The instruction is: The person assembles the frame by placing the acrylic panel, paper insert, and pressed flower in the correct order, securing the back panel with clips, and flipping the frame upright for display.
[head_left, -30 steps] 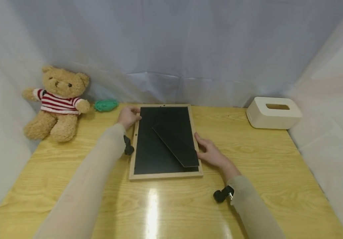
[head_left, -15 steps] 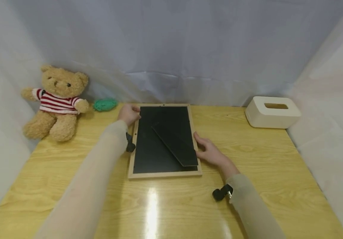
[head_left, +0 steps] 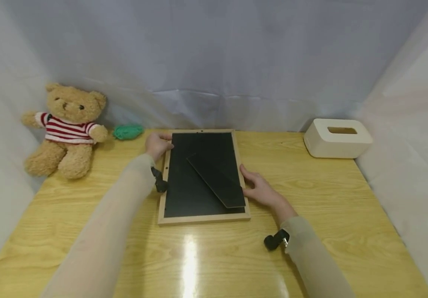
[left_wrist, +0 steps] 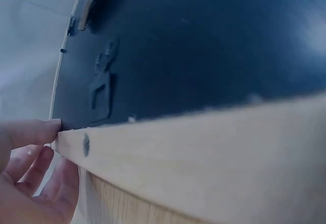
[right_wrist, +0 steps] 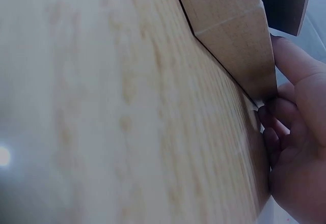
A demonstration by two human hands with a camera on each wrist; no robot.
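A picture frame (head_left: 206, 219) with a light wooden border lies face down on the table, its black backboard (head_left: 182, 190) upward. A black stand leg (head_left: 217, 182) slants across the board. My left hand (head_left: 158, 145) grips the upper left of the border. In the left wrist view, its thumb (left_wrist: 33, 132) rests at the frame's corner and the other fingers curl below. My right hand (head_left: 262, 188) holds the right side near the leg's wide end. In the right wrist view, the thumb (right_wrist: 295, 61) touches the border while curled fingers reach its lower edge, their tips partly hidden.
A teddy bear (head_left: 70, 128) in a striped sweater sits at the back left, with a green bundle (head_left: 128, 132) beside it. A cream tissue box (head_left: 338, 138) stands at the back right. Pale curtains (head_left: 214, 62) hang behind the wooden table (head_left: 310, 190).
The whole head view has shifted slightly. Both hands keep their holds on the picture frame, with hardly any movement against it.
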